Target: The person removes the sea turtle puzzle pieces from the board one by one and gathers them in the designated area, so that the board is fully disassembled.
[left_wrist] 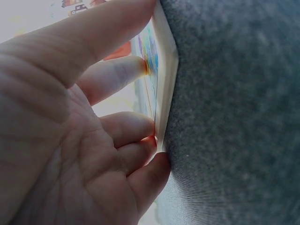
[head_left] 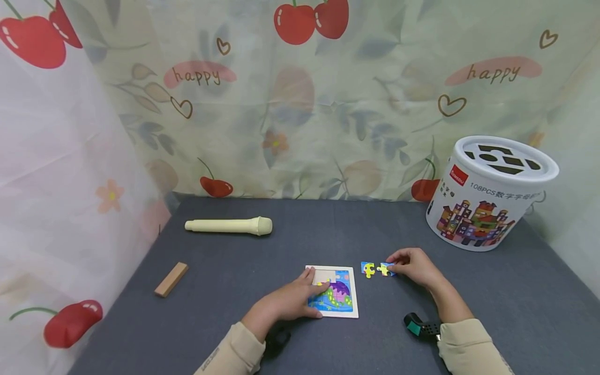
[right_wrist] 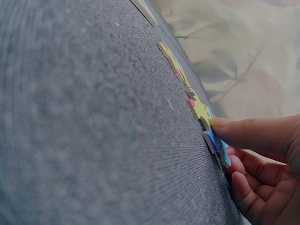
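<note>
A square jigsaw tray (head_left: 355,297) with a white rim lies on the table, partly filled with a colourful picture; bare pale backing shows at its upper left. My left hand (head_left: 292,297) holds the tray's left side, thumb at the near edge, one finger on the picture and the others at the far corner. In the left wrist view, fingertips meet the pale rim (left_wrist: 164,89). To the right, my right hand (head_left: 414,265) pinches a blue-and-yellow jigsaw piece (right_wrist: 213,136) close over the table. Another yellow-and-blue piece (head_left: 367,269) lies just left of it.
A cream toy microphone (head_left: 229,225) lies at the back left, a wooden block (head_left: 171,279) nearer on the left. At the back right stands a white printed bucket (head_left: 487,198) with a slotted lid. A black-and-green wristband (head_left: 419,326) sits beside the right sleeve. A patterned curtain (head_left: 328,130) hangs behind.
</note>
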